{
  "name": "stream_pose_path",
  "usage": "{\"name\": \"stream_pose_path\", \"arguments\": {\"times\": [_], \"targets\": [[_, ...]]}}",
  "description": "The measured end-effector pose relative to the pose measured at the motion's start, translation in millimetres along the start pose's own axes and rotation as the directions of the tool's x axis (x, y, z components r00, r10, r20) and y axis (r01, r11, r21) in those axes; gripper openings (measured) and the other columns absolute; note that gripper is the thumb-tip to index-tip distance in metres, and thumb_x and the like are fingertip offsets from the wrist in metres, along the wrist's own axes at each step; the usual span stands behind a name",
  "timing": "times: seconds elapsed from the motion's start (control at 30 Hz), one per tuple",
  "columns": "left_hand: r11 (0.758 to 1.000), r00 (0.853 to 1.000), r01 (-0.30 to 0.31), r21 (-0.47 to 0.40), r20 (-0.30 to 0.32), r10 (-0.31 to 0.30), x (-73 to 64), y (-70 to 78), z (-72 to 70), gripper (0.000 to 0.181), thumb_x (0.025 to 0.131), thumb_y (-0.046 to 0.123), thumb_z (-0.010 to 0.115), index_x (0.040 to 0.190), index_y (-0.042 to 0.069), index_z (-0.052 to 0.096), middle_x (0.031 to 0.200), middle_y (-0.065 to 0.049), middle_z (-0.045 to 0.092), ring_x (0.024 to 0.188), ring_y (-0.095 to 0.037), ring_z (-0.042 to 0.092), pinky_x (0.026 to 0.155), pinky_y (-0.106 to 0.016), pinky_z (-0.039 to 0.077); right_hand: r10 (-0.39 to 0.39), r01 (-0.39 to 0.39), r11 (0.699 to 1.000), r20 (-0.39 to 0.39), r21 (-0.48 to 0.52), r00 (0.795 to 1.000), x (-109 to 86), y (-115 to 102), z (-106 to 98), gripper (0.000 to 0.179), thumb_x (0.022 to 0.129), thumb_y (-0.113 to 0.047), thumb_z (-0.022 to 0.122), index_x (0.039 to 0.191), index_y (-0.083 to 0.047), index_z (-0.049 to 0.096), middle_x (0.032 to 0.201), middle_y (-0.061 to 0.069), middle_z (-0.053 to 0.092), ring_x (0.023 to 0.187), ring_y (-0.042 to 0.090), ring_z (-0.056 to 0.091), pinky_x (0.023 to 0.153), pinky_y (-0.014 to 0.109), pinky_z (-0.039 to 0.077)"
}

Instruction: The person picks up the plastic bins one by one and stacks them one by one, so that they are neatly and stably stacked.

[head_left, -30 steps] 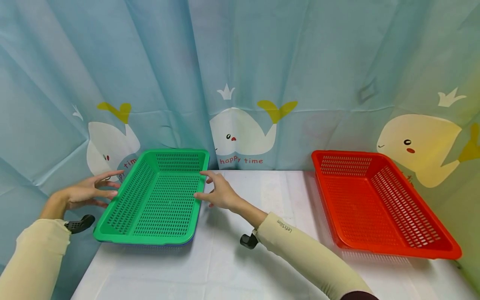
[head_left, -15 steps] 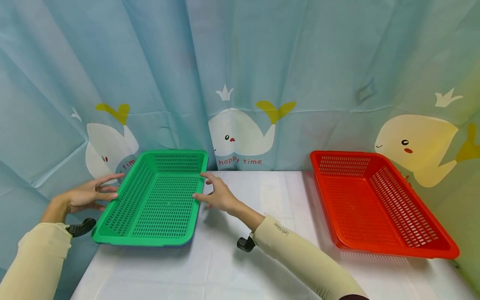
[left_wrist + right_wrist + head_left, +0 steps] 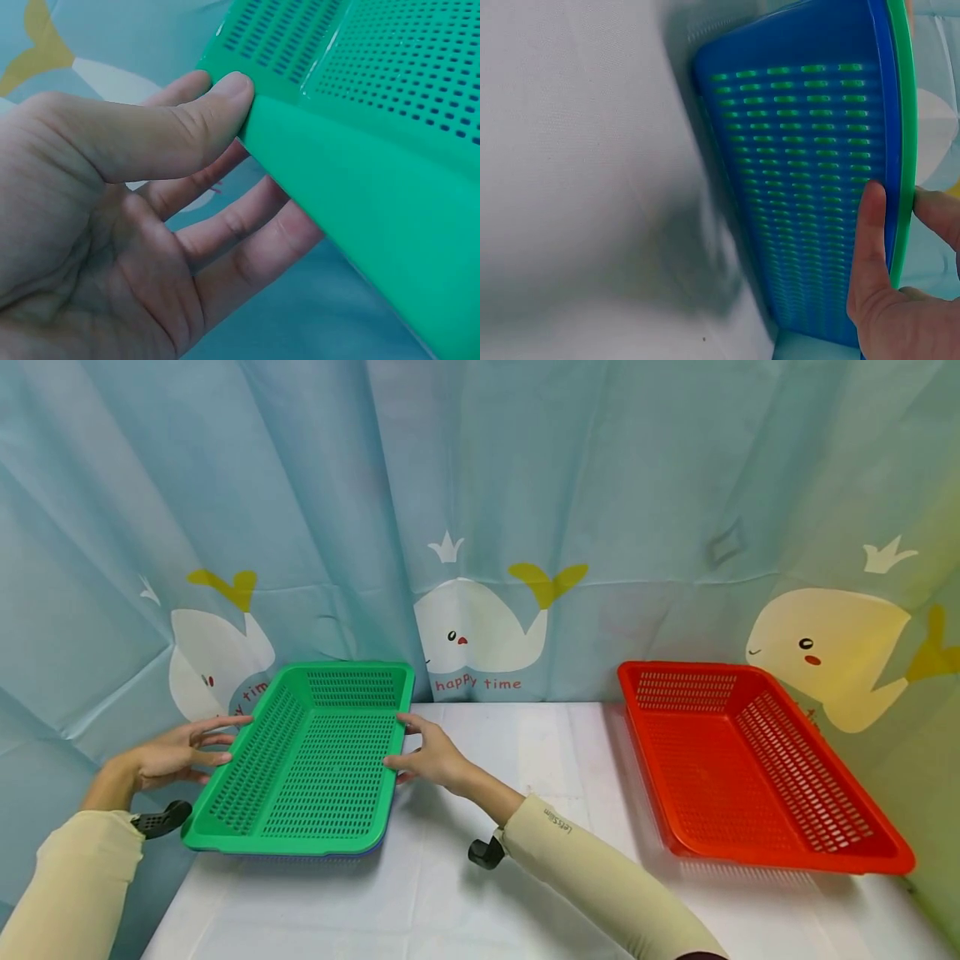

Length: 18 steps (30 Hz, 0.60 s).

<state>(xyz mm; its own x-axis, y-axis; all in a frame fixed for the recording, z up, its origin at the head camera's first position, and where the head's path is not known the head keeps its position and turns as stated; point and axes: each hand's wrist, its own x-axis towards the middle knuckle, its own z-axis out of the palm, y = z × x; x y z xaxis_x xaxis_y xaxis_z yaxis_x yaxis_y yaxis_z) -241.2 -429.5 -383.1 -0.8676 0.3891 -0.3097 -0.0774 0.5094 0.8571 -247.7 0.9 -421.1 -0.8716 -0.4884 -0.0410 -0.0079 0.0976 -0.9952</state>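
A green perforated plastic basket [image 3: 277, 843] sits at the left of the table, nested in a blue one [image 3: 817, 45] whose wall and rim show in the right wrist view. My left hand [image 3: 176, 756] pinches the left side of the green rim, its thumb on top and its fingers beneath. On the opposite side my right hand [image 3: 435, 756] grips the stacked rims. Its thumb lies at the green edge, while a finger reaches below against the blue wall [image 3: 802, 135]. Nothing lies inside the green basket.
A red perforated basket [image 3: 675, 843] stands at the right of the white-covered table [image 3: 480, 910], with a pale pink basket [image 3: 750, 872] showing under it. A light blue curtain [image 3: 487, 468] with printed whales hangs close behind both stacks.
My right hand's thumb and fingers have come in onto the rim. The left hand's thumb and fingers have also closed around its side. The baskets stay in place; the view shifts slightly.
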Motion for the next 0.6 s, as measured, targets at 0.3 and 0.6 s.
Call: {"name": "stream_pose_path", "arguments": {"times": [0.3,0.6], "targets": [[1.000,1.000,-0.009,0.004,-0.007,0.009,0.5,-1.6,-0.5,0.073,0.103,0.013,0.063,0.165,0.023,0.026,0.164,-0.034,0.004,0.122,-0.004,0.042,0.078,-0.043,0.057,0.019,-0.019,0.998,-0.005,-0.055,1.000,-1.7,-3.6,-0.1,0.084,0.091,-0.003,0.078,0.161,-0.008,0.033,0.152,0.018,0.042,0.075,0.025,0.075,0.080,0.033,0.062],[1.000,1.000,-0.019,0.003,-0.022,0.019,-1.3,-3.0,3.6,0.072,0.102,0.012,0.065,0.164,0.020,0.030,0.163,-0.035,0.008,0.123,-0.007,0.047,0.076,-0.043,0.058,0.014,-0.013,0.998,0.009,-0.069,1.000,-5.0,-2.6,-3.2,0.085,0.090,-0.004,0.079,0.161,-0.007,0.032,0.148,0.017,0.043,0.076,0.028,0.075,0.084,0.032,0.060]]}}
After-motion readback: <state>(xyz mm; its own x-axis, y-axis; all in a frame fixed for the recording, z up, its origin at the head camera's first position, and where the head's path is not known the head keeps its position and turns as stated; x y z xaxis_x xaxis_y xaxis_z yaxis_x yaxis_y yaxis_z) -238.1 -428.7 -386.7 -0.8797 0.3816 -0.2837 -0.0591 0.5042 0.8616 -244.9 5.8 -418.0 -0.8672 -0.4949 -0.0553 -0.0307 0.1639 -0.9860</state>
